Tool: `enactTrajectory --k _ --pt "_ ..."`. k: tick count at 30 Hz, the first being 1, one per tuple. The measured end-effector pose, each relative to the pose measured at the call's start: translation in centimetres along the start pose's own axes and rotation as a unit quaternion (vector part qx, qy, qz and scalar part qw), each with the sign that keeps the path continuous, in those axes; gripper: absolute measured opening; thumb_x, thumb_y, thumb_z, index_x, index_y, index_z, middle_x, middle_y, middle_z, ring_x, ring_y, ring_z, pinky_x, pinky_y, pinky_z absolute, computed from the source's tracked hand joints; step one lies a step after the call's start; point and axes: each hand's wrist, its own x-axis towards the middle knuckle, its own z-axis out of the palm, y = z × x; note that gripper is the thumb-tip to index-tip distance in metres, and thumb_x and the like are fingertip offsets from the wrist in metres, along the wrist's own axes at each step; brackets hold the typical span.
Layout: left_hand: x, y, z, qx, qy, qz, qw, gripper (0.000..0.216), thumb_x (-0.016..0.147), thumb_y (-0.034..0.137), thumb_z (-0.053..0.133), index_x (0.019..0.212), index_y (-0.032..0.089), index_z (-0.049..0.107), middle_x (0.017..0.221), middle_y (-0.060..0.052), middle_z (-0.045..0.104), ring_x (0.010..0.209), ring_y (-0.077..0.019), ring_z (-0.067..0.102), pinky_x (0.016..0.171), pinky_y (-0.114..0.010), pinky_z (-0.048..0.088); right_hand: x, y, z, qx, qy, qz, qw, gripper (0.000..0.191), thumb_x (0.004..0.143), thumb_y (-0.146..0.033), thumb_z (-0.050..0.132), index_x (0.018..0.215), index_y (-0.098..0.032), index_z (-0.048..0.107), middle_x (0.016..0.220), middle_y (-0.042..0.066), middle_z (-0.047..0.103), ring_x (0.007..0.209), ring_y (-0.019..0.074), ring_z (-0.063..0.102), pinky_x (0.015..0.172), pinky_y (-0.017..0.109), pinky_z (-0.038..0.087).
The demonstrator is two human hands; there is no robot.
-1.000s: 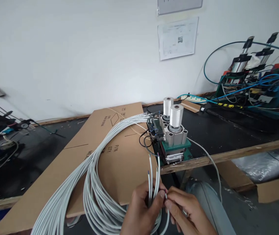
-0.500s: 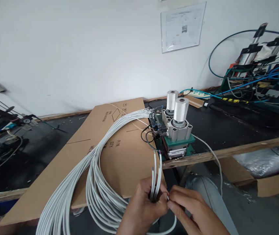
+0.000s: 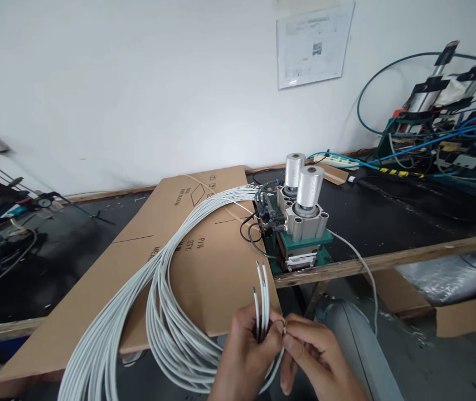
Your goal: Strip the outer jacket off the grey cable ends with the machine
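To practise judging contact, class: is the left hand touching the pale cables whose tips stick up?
Touching. The head view shows the left hand closed around the pale cables, which rise out of its grip.

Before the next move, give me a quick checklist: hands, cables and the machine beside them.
1. Left hand has hold of the upright cable ends: ok.
2. Right hand has its thumb and fingertips at the separate cable tip, right beside the left thumb: ok.
3. Condition of that tip: cannot tell; it is small and partly covered by fingers.
4. Long cable bundle lies across the cardboard: ok.
5. Bundle free of tangles: cannot tell; strands overlap and run out of view.
6. Both hands apart from the silver-topped machine: ok.
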Motion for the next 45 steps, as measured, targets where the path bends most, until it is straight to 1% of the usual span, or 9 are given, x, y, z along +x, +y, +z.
enactTrajectory --k 5,9,12,18,24,32,38,42,45 --pt "-0.3 -0.5 -0.1 -0.079 0.020 -0.003 0.997 0.035 0.088 0.046 0.070 0.071 0.017 0.057 0.057 0.008 0.041 0.049 -0.0074 0.031 0.049 -0.019 0.031 0.1 1.5 1.3 0.077 0.023 -0.004 0.997 0.044 0.097 -0.050 0.059 0.068 -0.018 0.072 0.062 0.000 0.059 0.045 0.0143 0.063 0.044 0.023 0.050" --pt "-0.7 -1.4 0.3 -0.112 0.085 -0.005 0.990 0.040 0.083 0.053 0.075 0.073 0.017 0.062 0.053 0.009 0.042 0.046 -0.0063 0.031 0.045 -0.017 0.031 0.4 1.4 1.4 0.076 0.018 -0.001 0.997 0.044 0.096 -0.051 0.060 0.070 -0.018 0.074 0.063 0.001 0.060 0.044 0.0142 0.062 0.045 0.024 0.050" --pt "-0.9 -1.6 1.1 -0.127 0.119 0.001 0.985 0.043 0.081 0.057 0.074 0.071 0.017 0.061 0.051 0.008 0.045 0.043 -0.0060 0.037 0.042 -0.016 0.034 0.5 1.3 1.5 0.074 0.029 -0.005 0.997 0.044 0.095 -0.052 0.061 0.070 -0.018 0.075 0.060 0.000 0.058 0.045 0.0150 0.061 0.046 0.025 0.050" --pt "-1.0 -1.9 2.4 -0.216 0.112 -0.031 0.970 0.048 0.082 0.062 0.072 0.072 0.019 0.053 0.041 0.013 0.041 0.027 -0.0018 0.032 0.031 -0.011 0.026 0.8 2.1 1.5 0.041 0.035 -0.049 0.997 0.039 0.098 -0.045 0.060 0.077 -0.018 0.077 0.068 0.000 0.055 0.051 0.0127 0.059 0.047 0.022 0.047" --pt "-1.0 -1.4 2.3 -0.218 0.131 -0.025 0.967 0.051 0.075 0.066 0.075 0.067 0.019 0.056 0.041 0.010 0.045 0.028 -0.0057 0.043 0.030 -0.013 0.030 0.8 1.6 1.1 0.033 -0.010 -0.047 0.998 0.040 0.100 -0.045 0.056 0.075 -0.018 0.071 0.069 -0.002 0.052 0.047 0.0096 0.058 0.046 0.019 0.046" --pt "-0.8 -1.4 1.0 -0.108 0.131 -0.012 0.985 0.029 0.077 0.038 0.080 0.073 0.015 0.063 0.056 0.007 0.045 0.052 -0.0070 0.039 0.052 -0.016 0.035 0.5 1.7 0.6 -0.014 -0.009 -0.042 0.999 0.039 0.103 -0.042 0.052 0.076 -0.019 0.068 0.065 -0.003 0.053 0.048 0.0099 0.057 0.051 0.021 0.044" --pt "0.0 -1.2 -0.2 -0.061 0.020 -0.013 0.998 0.020 0.082 0.029 0.070 0.072 0.016 0.058 0.058 0.007 0.043 0.053 -0.0082 0.035 0.052 -0.018 0.031 0.3 0.9 0.2 -0.057 -0.013 -0.006 0.998 0.046 0.102 -0.050 0.050 0.069 -0.020 0.059 0.061 -0.004 0.049 0.046 0.0110 0.054 0.049 0.023 0.040" --pt "0.2 -0.4 -0.3 -0.038 -0.003 -0.001 0.999 0.016 0.078 0.023 0.069 0.069 0.016 0.057 0.059 0.007 0.044 0.054 -0.0085 0.035 0.053 -0.019 0.029 0.1 0.2 -0.4 -0.096 -0.021 0.002 0.995 0.049 0.103 -0.050 0.046 0.065 -0.020 0.053 0.058 -0.004 0.049 0.047 0.0116 0.054 0.052 0.023 0.038" --pt "0.2 -0.2 0.0 -0.045 0.021 0.007 0.999 0.016 0.077 0.021 0.068 0.067 0.017 0.056 0.059 0.007 0.042 0.054 -0.0083 0.034 0.053 -0.019 0.030 0.0 0.4 -0.5 -0.103 -0.016 -0.018 0.994 0.048 0.104 -0.046 0.046 0.066 -0.019 0.057 0.061 -0.002 0.052 0.050 0.0121 0.056 0.054 0.024 0.040"
